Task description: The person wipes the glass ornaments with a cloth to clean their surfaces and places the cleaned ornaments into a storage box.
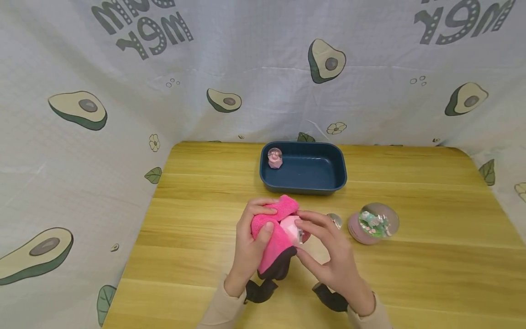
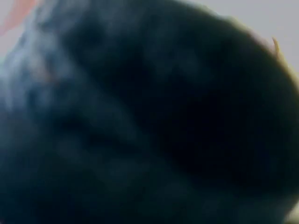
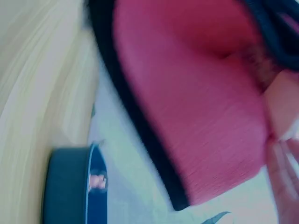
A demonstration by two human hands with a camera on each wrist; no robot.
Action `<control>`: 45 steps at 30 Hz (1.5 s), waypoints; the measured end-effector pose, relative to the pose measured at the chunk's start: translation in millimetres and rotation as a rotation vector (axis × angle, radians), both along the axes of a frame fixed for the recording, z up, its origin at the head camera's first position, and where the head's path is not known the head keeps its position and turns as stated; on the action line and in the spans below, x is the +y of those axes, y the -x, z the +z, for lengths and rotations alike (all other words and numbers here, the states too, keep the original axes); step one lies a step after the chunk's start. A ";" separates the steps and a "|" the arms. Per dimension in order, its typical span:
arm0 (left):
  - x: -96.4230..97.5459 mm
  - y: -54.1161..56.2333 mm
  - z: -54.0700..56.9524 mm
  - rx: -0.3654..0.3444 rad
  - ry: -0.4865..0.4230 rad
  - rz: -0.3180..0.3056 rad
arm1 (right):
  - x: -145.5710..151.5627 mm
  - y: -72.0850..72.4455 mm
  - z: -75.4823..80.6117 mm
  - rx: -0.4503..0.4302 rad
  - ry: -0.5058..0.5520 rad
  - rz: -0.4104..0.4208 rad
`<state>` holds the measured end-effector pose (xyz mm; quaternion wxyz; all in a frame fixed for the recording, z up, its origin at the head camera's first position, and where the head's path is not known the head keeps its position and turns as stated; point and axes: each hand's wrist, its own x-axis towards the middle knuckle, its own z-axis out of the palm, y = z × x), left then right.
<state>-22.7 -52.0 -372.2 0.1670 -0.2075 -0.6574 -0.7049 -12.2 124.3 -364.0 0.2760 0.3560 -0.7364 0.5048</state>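
My left hand (image 1: pixel 250 242) grips a fluffy pink cloth (image 1: pixel 277 242) with a dark underside. The cloth is folded round a light pink faceted snow globe (image 1: pixel 290 227), only partly showing. My right hand (image 1: pixel 333 251) pinches that globe from the right with fingers and thumb. In the right wrist view, the pink cloth (image 3: pixel 196 107) hangs large, and fingers (image 3: pixel 285 182) touch the pale pink piece at the right edge. Dark blurred cloth (image 2: pixel 149 112) nearly fills the left wrist view.
Behind my hands stands a dark blue bin (image 1: pixel 304 189) with a small pink snow globe (image 1: pixel 275 158) in its left corner. A larger snow globe (image 1: pixel 373 224) sits to the right. Another small glass globe (image 1: pixel 335 220) is partly hidden by my right hand. An avocado-print curtain (image 1: pixel 263 68) hangs behind the table.
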 end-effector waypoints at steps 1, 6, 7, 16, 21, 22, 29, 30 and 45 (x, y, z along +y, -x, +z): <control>-0.3 -0.3 0.7 -0.015 -0.012 -0.010 | 0.3 0.9 0.3 0.021 -0.009 0.008; -1.4 -0.8 2.5 -0.011 -0.009 -0.047 | 2.7 4.6 0.1 0.073 -0.009 0.024; -1.7 -0.7 2.5 0.001 0.006 -0.046 | 3.4 5.1 -1.0 0.074 -0.007 0.022; -3.9 2.8 0.7 0.239 0.225 -0.031 | 1.2 -3.0 -9.0 -0.308 0.189 0.001; -2.4 3.4 -0.8 0.257 0.216 -0.017 | -2.1 -7.8 -3.7 -0.475 0.236 -0.040; -2.0 3.2 -1.1 0.233 0.194 -0.009 | -2.5 -7.9 -3.0 -0.461 0.209 -0.053; -1.9 1.1 0.7 0.009 0.022 -0.015 | -3.5 0.8 1.0 -0.042 0.054 -0.021; -2.5 0.7 1.5 -0.018 0.003 -0.022 | -3.7 2.4 2.4 0.014 0.040 -0.004; -5.2 -0.5 5.2 0.039 0.055 -0.059 | 1.8 11.2 6.3 0.181 0.049 0.076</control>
